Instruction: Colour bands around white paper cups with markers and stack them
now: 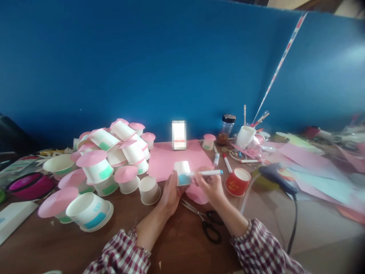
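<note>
My left hand [170, 192] is closed around a small white paper cup [182, 171] that has a blue patch on its side. In my right hand [210, 186] is a white marker [209, 172] with a light blue end, pointing leftward at the cup; whether its tip touches is blurred. Below the hands lies a pink paper circle [197, 194], partly covered by my right hand. A pair of black-handled scissors [211, 228] rests on the table near my right wrist. Just left of my left hand stands a plain white paper cup [148, 190].
Many white cups with pink paper tops [92, 163] are heaped at left. A pink sheet [162, 160] lies ahead. Rightward are a red paper cup [238, 182], a glue gun [278, 178] with its cord, a jar [226, 129] and coloured papers [302, 156]. Behind rises a blue wall [142, 68].
</note>
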The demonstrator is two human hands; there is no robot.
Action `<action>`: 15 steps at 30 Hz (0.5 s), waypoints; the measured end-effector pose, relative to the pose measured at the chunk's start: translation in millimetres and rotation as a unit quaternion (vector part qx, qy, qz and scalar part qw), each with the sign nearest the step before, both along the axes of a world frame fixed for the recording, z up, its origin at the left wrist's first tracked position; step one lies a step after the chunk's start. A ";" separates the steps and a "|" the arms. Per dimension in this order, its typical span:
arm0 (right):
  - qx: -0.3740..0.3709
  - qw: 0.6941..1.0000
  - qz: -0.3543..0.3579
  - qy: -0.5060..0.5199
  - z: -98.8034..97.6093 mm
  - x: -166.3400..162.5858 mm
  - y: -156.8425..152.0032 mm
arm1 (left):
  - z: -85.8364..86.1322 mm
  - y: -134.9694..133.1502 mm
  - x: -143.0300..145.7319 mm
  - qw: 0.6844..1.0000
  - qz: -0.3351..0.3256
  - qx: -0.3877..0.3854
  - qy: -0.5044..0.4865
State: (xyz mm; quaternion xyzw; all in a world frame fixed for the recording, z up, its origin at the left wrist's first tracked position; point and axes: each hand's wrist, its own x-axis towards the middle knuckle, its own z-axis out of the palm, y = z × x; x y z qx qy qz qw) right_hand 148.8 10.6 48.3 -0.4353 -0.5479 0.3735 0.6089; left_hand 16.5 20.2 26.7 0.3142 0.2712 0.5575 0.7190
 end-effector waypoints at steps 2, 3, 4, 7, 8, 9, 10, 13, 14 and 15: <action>-0.006 1.000 0.011 0.018 -0.2 0.2 0.4 | 0.1 0.4 -0.1 1.000 0.000 -0.015 -0.006; -0.008 1.000 0.014 0.027 -0.4 0.3 0.6 | 0.1 0.5 -0.1 1.000 0.002 -0.023 -0.008; -0.008 0.999 0.015 0.034 -0.4 0.3 0.7 | 0.0 0.6 -0.1 1.000 0.005 -0.029 -0.011; -0.006 0.999 0.013 0.046 -0.2 -0.1 0.9 | -0.8 0.8 -0.4 0.999 0.004 -0.035 -0.013; -0.007 0.999 0.015 0.049 0.0 -0.3 0.8 | -1.2 0.9 -0.5 0.999 0.003 -0.037 -0.013; -0.010 0.998 0.020 0.053 0.3 -0.5 0.8 | -1.7 1.0 -0.6 0.999 0.003 -0.039 -0.014; -0.013 0.998 0.027 0.055 0.6 -0.6 0.7 | -2.0 1.1 -0.7 0.999 0.003 -0.043 -0.015; -0.015 0.998 0.027 0.057 1.6 -0.4 0.6 | -2.4 1.2 -0.9 0.999 0.002 -0.048 -0.022; -0.013 0.998 0.020 0.058 2.0 -0.1 0.6 | -2.3 1.2 -0.9 0.999 0.000 -0.047 -0.024; -0.010 0.998 0.014 0.060 2.5 0.1 0.6 | -2.1 1.2 -0.9 0.999 -0.002 -0.046 -0.025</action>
